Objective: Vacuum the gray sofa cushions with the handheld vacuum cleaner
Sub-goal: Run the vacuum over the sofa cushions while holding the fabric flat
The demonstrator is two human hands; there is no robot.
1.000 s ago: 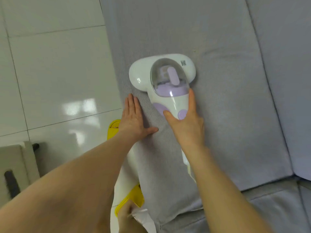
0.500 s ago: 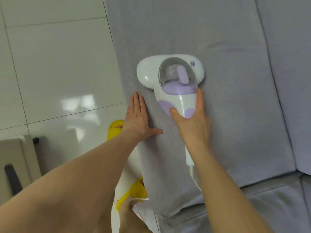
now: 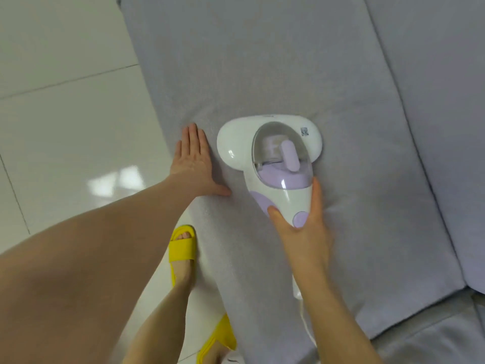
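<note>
The white and lilac handheld vacuum cleaner point(image 3: 273, 164) lies flat on the gray fabric sofa cushion point(image 3: 288, 74), near its left edge. The right hand point(image 3: 301, 227) grips its handle, thumb and fingers wrapped around. The left hand point(image 3: 193, 161) presses flat, fingers straight, on the cushion's left edge, just beside the vacuum's head.

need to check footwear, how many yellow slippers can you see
2. One yellow slipper is on the foot beside the sofa cushion edge on the white floor; the other sits lower, at the bottom edge, partly cut off.
</note>
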